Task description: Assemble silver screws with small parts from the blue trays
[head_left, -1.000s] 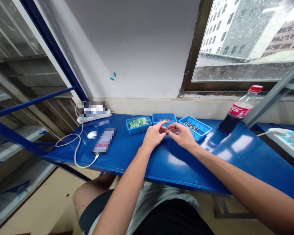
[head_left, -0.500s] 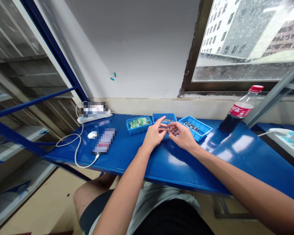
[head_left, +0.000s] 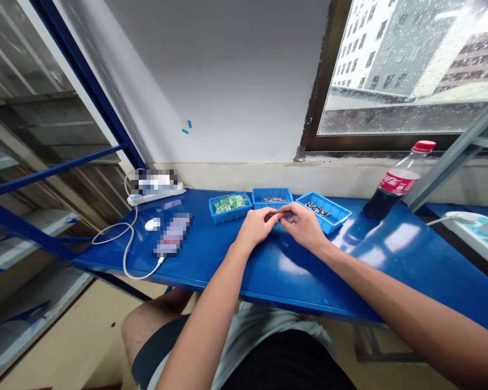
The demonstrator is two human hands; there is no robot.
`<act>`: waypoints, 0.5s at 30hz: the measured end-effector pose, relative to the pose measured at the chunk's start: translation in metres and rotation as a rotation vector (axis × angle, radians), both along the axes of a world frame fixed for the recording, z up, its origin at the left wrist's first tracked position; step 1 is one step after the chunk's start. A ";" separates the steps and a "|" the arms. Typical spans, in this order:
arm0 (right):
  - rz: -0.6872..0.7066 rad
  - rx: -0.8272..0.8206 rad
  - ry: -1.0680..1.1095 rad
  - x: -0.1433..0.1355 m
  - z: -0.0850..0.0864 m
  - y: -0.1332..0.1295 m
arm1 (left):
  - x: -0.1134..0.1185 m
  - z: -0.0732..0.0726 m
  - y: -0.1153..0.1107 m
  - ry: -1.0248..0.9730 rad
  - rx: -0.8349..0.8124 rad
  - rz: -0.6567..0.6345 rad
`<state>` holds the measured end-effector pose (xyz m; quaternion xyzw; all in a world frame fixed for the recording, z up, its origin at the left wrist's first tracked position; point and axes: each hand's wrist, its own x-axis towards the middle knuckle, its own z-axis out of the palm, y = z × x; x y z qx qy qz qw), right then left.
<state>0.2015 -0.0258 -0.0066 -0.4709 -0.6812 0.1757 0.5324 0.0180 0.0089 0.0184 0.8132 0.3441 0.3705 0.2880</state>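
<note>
My left hand (head_left: 259, 223) and my right hand (head_left: 300, 221) meet fingertip to fingertip above the blue table, just in front of the blue trays. Both are closed in a pinch, and whatever small thing is between the fingertips is hidden. Behind them, the middle blue tray (head_left: 260, 193) holds thin metal pieces (head_left: 275, 200) that look like screws or pins. To the right, another blue tray (head_left: 336, 220) has small dark and silvery metal parts (head_left: 317, 209) in it. The left blue tray (head_left: 230, 218) contains small green and clear pieces (head_left: 230, 203).
A cola bottle (head_left: 397, 181) stands at the right near a metal post (head_left: 451, 151). On the left lie a phone (head_left: 174, 234) with a white cable (head_left: 129, 254), a white round object (head_left: 150, 225) and a power strip (head_left: 156, 194). The wall (head_left: 236, 97) closes off the back.
The raised left fingers have folded down, and the fingertips of both hands have come closer together. The small piece glimpsed between them before is now covered. The trays have not moved.
</note>
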 end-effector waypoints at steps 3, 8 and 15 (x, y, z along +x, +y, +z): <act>0.007 -0.012 0.010 -0.001 0.000 0.000 | -0.001 -0.003 0.003 -0.018 -0.002 0.011; -0.021 -0.056 0.054 -0.002 0.002 -0.001 | 0.000 -0.008 0.005 -0.022 0.015 0.031; -0.007 -0.089 0.103 -0.003 0.002 -0.001 | 0.001 -0.006 0.005 -0.143 -0.030 0.001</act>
